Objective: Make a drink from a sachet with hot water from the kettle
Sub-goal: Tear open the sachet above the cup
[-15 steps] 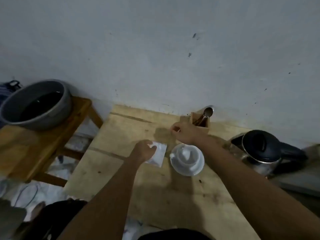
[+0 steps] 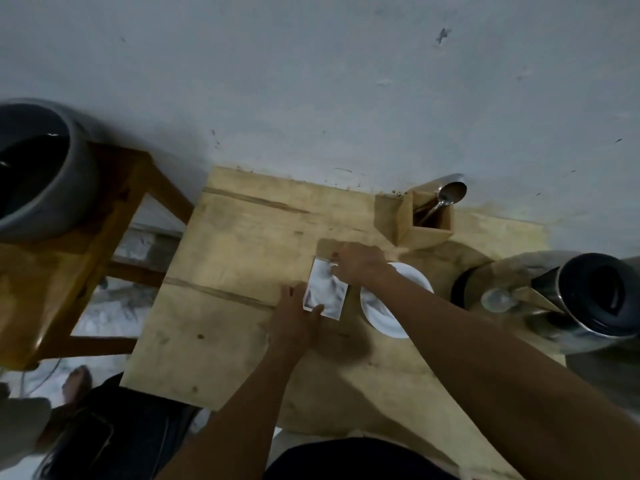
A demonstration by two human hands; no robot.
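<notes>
Sachet (image 2: 325, 291), white and flat, sits over the wooden worktop (image 2: 221, 271) near its middle, just left of the cup, held at both ends. From the head camera, the left hand (image 2: 296, 315) takes the sachet's near end, thumb on top and fingers beneath, so its grip is pinching the sachet. The right hand (image 2: 360, 263) reaches in from the right across the cup and its grip pinches the sachet's far end with the fingertips. Whether the sachet rests on the worktop or is lifted a little I cannot tell, as the picture is soft there.

A white cup (image 2: 379, 308) on a saucer stands just right of the sachet, partly covered by the right forearm. Behind it, against the wall (image 2: 311, 81), stands a wooden holder (image 2: 398, 220) with a spoon (image 2: 446, 197) leaning out of it, bowl upward. At the right edge stands the kettle (image 2: 588, 306), steel-bodied with a dark lid, its spout turned toward the cup. Something small, round and clear (image 2: 497, 299) lies between kettle and cup; it is too blurred to name.

To the left, apart from the worktop, a wooden stool (image 2: 86, 254) carries a grey basin (image 2: 69, 188) with dark contents. A bare foot (image 2: 78, 381) shows on the floor at lower left, and dark clothing fills the bottom of the view.
</notes>
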